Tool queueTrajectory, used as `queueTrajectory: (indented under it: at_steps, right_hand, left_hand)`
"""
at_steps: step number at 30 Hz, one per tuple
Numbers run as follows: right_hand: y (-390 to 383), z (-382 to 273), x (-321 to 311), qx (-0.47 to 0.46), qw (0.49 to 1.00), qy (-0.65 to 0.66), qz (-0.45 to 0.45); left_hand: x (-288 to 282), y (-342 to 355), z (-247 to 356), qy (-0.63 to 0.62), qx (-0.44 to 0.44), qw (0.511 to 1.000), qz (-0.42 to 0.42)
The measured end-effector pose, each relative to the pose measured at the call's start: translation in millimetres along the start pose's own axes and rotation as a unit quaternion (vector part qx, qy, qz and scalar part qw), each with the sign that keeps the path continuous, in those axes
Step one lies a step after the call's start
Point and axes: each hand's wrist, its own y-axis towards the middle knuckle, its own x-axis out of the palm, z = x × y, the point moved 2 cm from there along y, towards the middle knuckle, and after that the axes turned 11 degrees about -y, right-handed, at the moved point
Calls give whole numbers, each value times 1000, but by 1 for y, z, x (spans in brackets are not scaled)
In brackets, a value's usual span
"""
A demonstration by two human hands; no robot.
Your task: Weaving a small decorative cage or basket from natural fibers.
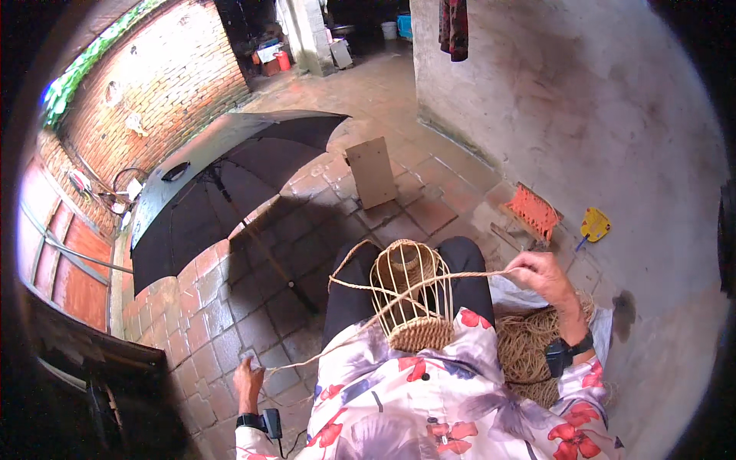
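A half-woven basket (412, 330) with bare pale ribs and a tight woven end rests across my thighs. Twisted straw cord (479, 274) crosses over its ribs and loops out past its left side. My right hand (537, 272) is closed on the cord, pulled out to the right of the basket. My left hand (249, 379) is low at the left, away from the basket, with its fingers closed around the lower length of cord. A heap of loose cord (537, 345) lies on a pale sack beside my right hip, partly hidden by my right arm.
An open black umbrella (199, 222) rests on the brick paving at left. A board (370, 172) stands ahead. Along the right wall (575, 115) are an orange slatted seat (535, 207) and a yellow swatter (595, 224). A dark piece of furniture (92, 356) is at lower left.
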Motion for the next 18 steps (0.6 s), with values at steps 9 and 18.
queueTrajectory:
  at_steps: [9,18]
  right_hand:
    - [31,-100,110,-279,955,-37,-92]
    - [53,-90,104,-125,991,-42,28]
  left_hand:
    - [-75,-71,326,-315,515,788,-122]
    - [-25,-74,288,-387,367,803,-266]
